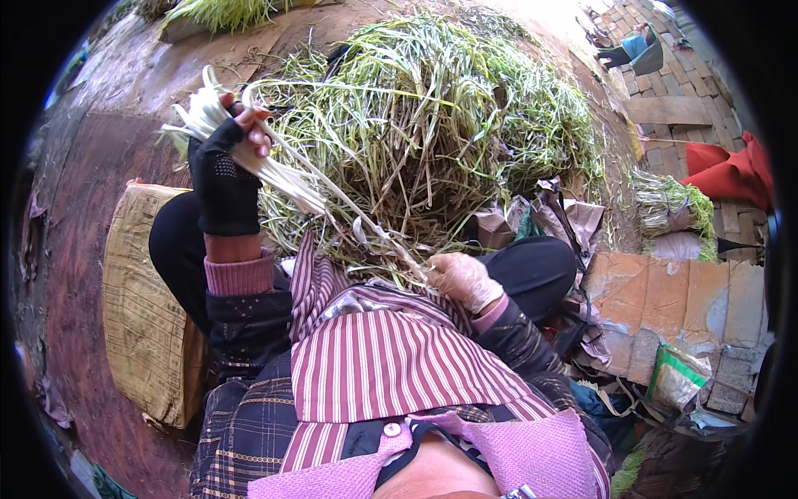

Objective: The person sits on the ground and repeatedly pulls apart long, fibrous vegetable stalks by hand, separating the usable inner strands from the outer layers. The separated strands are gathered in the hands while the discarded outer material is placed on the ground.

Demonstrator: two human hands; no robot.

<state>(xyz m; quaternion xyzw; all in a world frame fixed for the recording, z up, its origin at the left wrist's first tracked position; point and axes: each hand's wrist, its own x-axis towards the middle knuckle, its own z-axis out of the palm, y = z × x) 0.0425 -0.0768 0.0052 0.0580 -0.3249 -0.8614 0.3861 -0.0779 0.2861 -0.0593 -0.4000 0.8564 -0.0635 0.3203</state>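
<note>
My left hand [234, 140], in a black fingerless glove, is raised at the left and closed around a bundle of pale vegetable stalks [283, 181]. They look like green garlic or a similar plant. One longer stalk [340, 196] slants from that hand down to the right. Low in front of my lap, my right hand [464, 280], in a thin translucent glove, grips this stalk's lower end, where loose dry skin hangs. Its fingertips are partly hidden. Behind both hands rises a large heap of green leaves and brownish stalks [430, 106]. A striped apron [399, 368] covers my lap.
A folded yellow-brown sack or carton [149, 305] lies beside my left knee. Crumpled plastic wrapping [576, 224] is by my right knee. Farther right are a tied bundle of greens [673, 212], red cloth [732, 165], flattened cardboard [667, 293] and a green-and-white bag [679, 377].
</note>
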